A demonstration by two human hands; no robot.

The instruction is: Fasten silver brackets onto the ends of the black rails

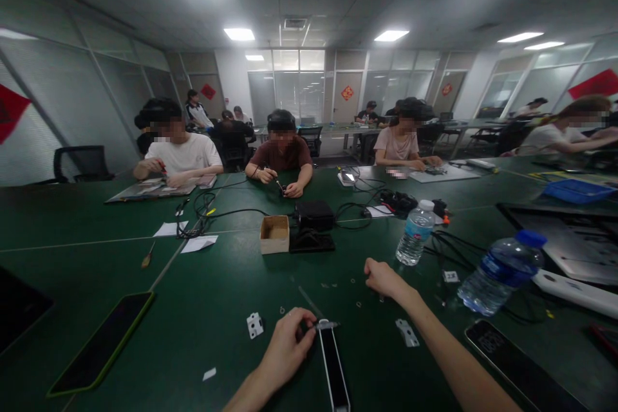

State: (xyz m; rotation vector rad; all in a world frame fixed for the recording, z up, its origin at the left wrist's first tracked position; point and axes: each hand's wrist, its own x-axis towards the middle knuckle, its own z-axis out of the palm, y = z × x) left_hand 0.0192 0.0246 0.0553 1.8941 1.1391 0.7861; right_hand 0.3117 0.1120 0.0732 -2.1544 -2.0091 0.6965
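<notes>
A long, narrow bar point(335, 364), black along its face with white edges, lies on the green table in front of me. My left hand point(292, 341) has its fingers closed at the bar's far end, where a small greyish piece point(329, 325) sits crosswise. My right hand point(386, 280) reaches out over the table, its fingers curled together; what they hold, if anything, is hidden. Small rings point(358, 304) lie near that hand. One white bracket plate with holes point(255, 326) is left of my left hand, another point(407, 333) below my right forearm.
Two water bottles, a smaller point(416, 235) and a larger blue-capped one point(502, 273), stand at right. Phones lie at left point(103, 341) and right point(521, 367). Ahead are an open cardboard box point(275, 235), a black box point(313, 214) and cables. Several people work across the table.
</notes>
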